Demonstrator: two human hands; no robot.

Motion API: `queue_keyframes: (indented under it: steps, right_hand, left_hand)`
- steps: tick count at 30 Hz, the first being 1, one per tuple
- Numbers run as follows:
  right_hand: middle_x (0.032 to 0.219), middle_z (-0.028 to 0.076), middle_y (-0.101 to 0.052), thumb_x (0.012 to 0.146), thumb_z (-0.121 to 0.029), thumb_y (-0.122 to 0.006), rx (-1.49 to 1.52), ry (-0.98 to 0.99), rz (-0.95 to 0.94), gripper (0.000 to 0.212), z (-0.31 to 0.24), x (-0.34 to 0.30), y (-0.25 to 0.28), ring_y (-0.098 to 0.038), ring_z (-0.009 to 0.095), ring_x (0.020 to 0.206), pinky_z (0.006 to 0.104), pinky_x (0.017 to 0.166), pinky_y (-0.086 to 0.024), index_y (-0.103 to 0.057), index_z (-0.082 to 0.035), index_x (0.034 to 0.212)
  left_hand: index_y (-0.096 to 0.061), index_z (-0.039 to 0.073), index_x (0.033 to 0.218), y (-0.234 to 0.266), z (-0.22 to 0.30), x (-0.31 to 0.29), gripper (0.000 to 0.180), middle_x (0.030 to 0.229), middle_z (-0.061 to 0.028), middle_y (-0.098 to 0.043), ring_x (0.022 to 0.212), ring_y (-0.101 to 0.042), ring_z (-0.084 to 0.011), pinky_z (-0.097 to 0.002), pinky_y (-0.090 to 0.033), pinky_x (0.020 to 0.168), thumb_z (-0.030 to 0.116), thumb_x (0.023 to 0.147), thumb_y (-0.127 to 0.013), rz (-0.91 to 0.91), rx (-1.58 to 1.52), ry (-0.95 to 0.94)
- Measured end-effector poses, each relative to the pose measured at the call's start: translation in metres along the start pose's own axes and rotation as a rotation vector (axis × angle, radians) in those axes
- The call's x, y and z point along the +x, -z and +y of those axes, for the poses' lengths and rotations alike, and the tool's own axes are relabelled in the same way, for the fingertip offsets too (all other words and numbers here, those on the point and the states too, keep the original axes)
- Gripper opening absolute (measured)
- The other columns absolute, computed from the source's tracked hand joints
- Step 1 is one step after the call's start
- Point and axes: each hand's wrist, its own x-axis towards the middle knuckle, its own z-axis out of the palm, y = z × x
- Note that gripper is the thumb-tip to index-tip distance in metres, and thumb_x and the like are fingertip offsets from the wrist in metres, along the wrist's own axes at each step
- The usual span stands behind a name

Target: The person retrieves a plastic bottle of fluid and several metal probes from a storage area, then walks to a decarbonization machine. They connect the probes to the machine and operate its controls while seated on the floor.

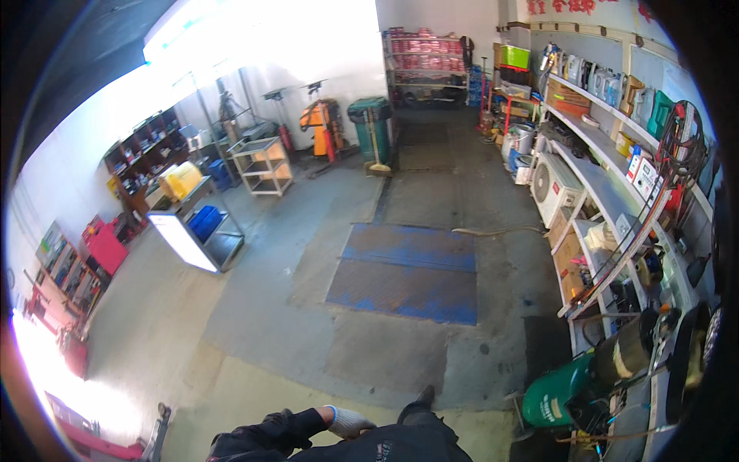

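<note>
While the left hand (352, 423), pale-gloved, sits near the dark jacket (423, 445) at lower middle, I cannot tell whether it grips anything; the right hand is out of view. Above it, well apart, the blue floor plate (406, 277) appears longest side to side, grey floor (258, 304) reaching left to a trolley (183, 240), shelves (591, 179) edging right.

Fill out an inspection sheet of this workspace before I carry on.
Surface: grey floor, with a worn blue plate ahead.
Job's things: left hand against the dark jacket; no held item visible.
Clutter: right-side shelves crowded with bottles and boxes.
Hands: left gloved, finger pose unclear; right hand not in view.
Cables: coiled bundle hanging by the shelves.
Surroundings: green bin, green tank.
</note>
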Motion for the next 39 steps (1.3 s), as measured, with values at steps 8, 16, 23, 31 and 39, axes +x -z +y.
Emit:
queue_keyframes:
  steps: [8, 16, 23, 31, 39]
  right_hand:
    - [0.123, 0.02, -0.079, 0.109, -0.037, -0.056, -0.86, 0.259, 0.12, 0.042, -0.168, 0.207, 0.326, -0.072, 0.041, 0.12, 0.0536, 0.103, -0.056, -0.079, -0.008, 0.128]
    - [0.138, 0.026, -0.072, 0.104, -0.041, -0.065, 0.203, 0.372, 0.618, 0.052, -0.512, 0.327, 0.693, -0.066, 0.045, 0.129, 0.0489, 0.107, -0.054, -0.071, -0.002, 0.137]
    - [0.144, 0.028, -0.068, 0.104, -0.06, -0.06, -0.119, 0.08, 0.302, 0.072, -0.555, 0.486, 0.708, -0.062, 0.045, 0.135, 0.0507, 0.112, -0.05, -0.067, -0.001, 0.144]
    - [0.112, 0.018, -0.081, 0.103, -0.042, -0.061, 0.13, -0.173, 0.14, 0.042, -0.523, 0.537, 0.689, -0.077, 0.039, 0.098, 0.0527, 0.084, -0.059, -0.081, -0.008, 0.115]
    - [0.124, 0.021, -0.077, 0.103, -0.042, -0.06, 0.085, -0.117, 0.042, 0.043, -0.687, 0.732, 0.92, -0.072, 0.042, 0.113, 0.0538, 0.097, -0.055, -0.079, -0.009, 0.123]
  left_hand:
    - [-0.053, 0.005, 0.159, 0.274, -0.028, 0.061, 0.062, 0.142, -0.0262, -0.07, 0.129, -0.069, -0.0423, -0.0483, -0.054, 0.104, 0.028, 0.102, -0.067, 0.149, -0.15, -0.025]
    - [-0.049, 0.007, 0.165, 0.523, -0.129, 0.156, 0.056, 0.142, -0.0182, -0.072, 0.112, -0.074, -0.0232, -0.0378, -0.058, 0.098, 0.009, 0.109, -0.051, 0.371, -0.217, -0.251]
    - [-0.053, 0.008, 0.163, 0.838, -0.181, 0.171, 0.061, 0.148, -0.0194, -0.069, 0.114, -0.077, -0.021, -0.0299, -0.062, 0.069, 0.0, 0.103, -0.055, 0.13, -0.607, 0.172]
    - [-0.054, -0.003, 0.158, 1.114, -0.316, 0.275, 0.058, 0.148, -0.0208, -0.069, 0.131, -0.069, -0.0277, -0.0419, -0.056, 0.106, 0.016, 0.105, -0.067, -0.042, -0.281, -0.038]
    - [-0.056, 0.0, 0.157, 1.416, -0.336, 0.356, 0.051, 0.141, -0.0136, -0.072, 0.099, -0.077, -0.0213, -0.0359, -0.064, 0.065, 0.007, 0.107, -0.056, 0.031, -0.784, 0.133]
